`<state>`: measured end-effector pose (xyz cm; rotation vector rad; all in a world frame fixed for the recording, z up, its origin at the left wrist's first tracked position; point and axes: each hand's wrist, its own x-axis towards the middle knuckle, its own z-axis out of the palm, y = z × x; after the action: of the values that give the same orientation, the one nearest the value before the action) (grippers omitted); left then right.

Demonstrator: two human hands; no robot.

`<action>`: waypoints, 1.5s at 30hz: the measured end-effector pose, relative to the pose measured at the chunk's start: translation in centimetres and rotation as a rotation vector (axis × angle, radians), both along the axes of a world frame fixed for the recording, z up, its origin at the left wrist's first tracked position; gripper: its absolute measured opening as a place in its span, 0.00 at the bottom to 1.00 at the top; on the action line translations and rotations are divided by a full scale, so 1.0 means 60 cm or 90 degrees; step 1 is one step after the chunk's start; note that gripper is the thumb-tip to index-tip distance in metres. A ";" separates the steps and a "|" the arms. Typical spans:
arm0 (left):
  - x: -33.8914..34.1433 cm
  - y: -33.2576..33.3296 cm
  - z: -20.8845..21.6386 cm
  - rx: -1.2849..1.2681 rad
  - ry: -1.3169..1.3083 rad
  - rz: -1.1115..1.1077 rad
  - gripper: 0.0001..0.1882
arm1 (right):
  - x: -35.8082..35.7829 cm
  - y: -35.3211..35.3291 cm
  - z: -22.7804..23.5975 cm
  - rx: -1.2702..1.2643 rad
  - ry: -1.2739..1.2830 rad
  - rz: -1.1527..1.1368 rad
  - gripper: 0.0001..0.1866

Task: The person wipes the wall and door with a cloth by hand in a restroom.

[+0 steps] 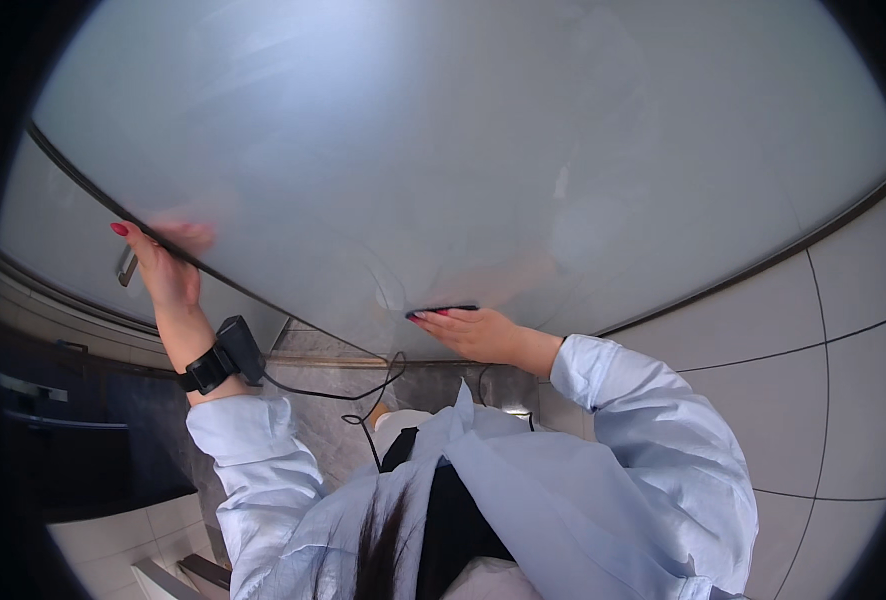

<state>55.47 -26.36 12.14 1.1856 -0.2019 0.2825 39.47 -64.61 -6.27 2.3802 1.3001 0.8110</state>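
A large frosted glass door panel [563, 110] with a dark edge fills the view ahead of me. My left hand [171, 278] grips its left edge, the thumb on one side and the fingers showing as a blur through the glass. Against the face of the panel, low and near the middle, my right hand [478, 335] presses a thin dark flat pad or cloth [453, 308]. Its fingers lie along the pad, and a pale blurred reflection shows beside them. Faint streaks and a whitish smear [391, 292] mark the glass near the pad.
A metal handle [127, 266] sits just beyond my left hand. From a black device [241, 348] strapped to my left wrist, a black cable [343, 397] loops toward my body. Large grey wall tiles [763, 335] stand at right; a dark cabinet-like shape [93, 470] lies at left.
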 end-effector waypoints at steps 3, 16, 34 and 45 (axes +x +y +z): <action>0.007 0.001 0.006 0.008 -0.001 0.022 0.39 | -0.012 -0.050 -0.041 -0.123 0.006 0.033 0.24; 0.029 -0.004 -0.001 0.002 -0.028 0.285 0.35 | -0.027 -0.110 0.453 0.404 -0.358 -0.092 0.20; -0.161 -0.291 -0.037 0.551 -0.366 0.539 0.50 | -0.082 -0.197 0.005 0.023 0.066 0.008 0.14; -0.165 -0.323 -0.048 0.649 -0.473 0.490 0.59 | -0.096 -0.273 0.469 0.404 -0.387 -0.093 0.20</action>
<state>45.58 -45.71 9.28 2.1012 -0.5739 1.4254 33.70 -80.99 21.90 2.2873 0.6704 1.9266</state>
